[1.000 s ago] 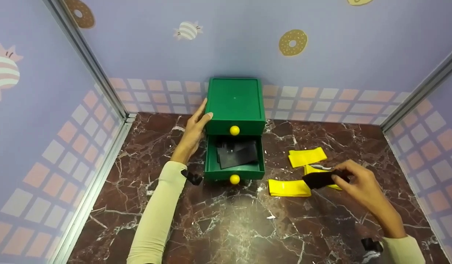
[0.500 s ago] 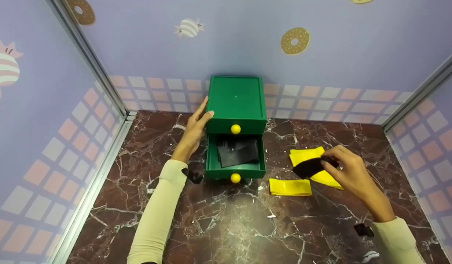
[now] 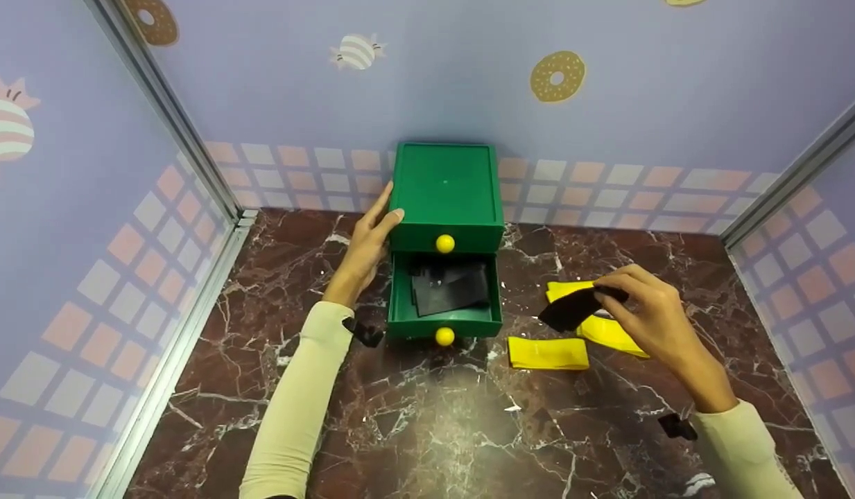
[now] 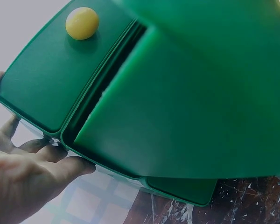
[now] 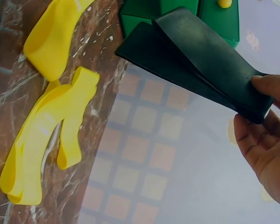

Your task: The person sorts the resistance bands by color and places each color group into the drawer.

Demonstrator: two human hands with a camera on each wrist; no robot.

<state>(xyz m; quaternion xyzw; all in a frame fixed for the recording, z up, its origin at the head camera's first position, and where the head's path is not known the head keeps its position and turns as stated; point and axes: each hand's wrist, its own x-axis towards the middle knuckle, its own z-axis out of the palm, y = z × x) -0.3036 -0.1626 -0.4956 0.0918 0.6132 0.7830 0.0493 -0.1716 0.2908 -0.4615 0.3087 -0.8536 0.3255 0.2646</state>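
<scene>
A green drawer box point(image 3: 446, 184) with yellow knobs stands against the back wall. Its lower drawer point(image 3: 444, 328) is pulled out, and flat black bands point(image 3: 448, 291) lie in it. My left hand point(image 3: 365, 246) rests against the box's left side, fingers extended along it in the left wrist view. Between thumb and fingers, my right hand point(image 3: 645, 308) pinches one end of a folded black resistance band point(image 5: 200, 65). The band hangs above the yellow bands, right of the drawer; its loop of flat rubber shows in the right wrist view.
On the marbled table, a folded yellow band point(image 3: 548, 353) lies right of the drawer. More yellow bands point(image 5: 42, 135) lie in a loose pile under the right hand. Patterned walls enclose the back and both sides.
My right hand has carried the black band left and away from me, from over the near yellow bands toward the drawer. The left hand stays on the box.
</scene>
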